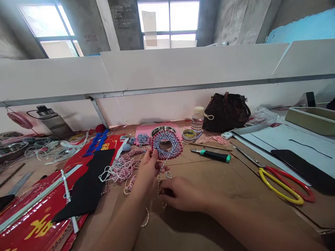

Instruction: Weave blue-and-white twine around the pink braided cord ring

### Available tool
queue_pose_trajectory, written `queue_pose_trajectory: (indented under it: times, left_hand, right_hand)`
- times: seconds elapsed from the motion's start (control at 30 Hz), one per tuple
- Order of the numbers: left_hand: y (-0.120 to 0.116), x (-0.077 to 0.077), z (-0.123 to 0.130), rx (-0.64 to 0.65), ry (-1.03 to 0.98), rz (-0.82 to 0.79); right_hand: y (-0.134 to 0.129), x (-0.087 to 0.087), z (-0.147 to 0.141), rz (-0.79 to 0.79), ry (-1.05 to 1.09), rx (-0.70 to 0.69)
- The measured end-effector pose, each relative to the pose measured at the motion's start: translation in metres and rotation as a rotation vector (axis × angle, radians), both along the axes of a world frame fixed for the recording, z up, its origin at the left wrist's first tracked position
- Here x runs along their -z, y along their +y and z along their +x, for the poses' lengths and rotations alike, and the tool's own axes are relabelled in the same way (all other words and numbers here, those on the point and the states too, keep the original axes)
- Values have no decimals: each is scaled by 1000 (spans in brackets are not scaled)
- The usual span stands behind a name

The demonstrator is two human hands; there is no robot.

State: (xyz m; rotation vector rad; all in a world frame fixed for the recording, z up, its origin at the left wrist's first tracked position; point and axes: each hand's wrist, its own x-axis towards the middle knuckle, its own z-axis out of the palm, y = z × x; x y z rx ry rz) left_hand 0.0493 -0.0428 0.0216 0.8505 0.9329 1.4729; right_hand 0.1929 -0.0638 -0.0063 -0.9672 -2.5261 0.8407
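A ring of coiled blue-and-white cord with a red beaded-looking edge (176, 147) is held up in my left hand (148, 166), the thumb pressed on its lower left side. From the ring a striped cord (159, 177) hangs down to my right hand (174, 192), whose fingers are curled around it just below. A small metallic loop (169, 175) shows between the two hands. Behind the ring sits a shiny metal bowl (162, 129) on a pink sheet (141, 130).
Red-and-white cord (123, 167) is heaped left of my hands, near a black cloth (91, 181). To the right are a green-and-black cutter (213, 155) and scissors (282, 183). A clear jar (198, 120) and a dark bag (226, 113) stand at the back.
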Motion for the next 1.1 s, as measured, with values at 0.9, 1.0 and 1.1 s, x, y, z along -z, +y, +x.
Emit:
queue_pose_trajectory:
  times: [0.9,1.0,1.1]
  left_hand:
    - [9,2,-7,-98,36,129]
    - [8,2,-6,-85,80,142]
    - [8,2,-4,-96,126,156]
  right_hand:
    - [14,-13,16,455,502,327]
    - [12,-14,15,423,501,316]
    - [11,-15,13,381,475,318]
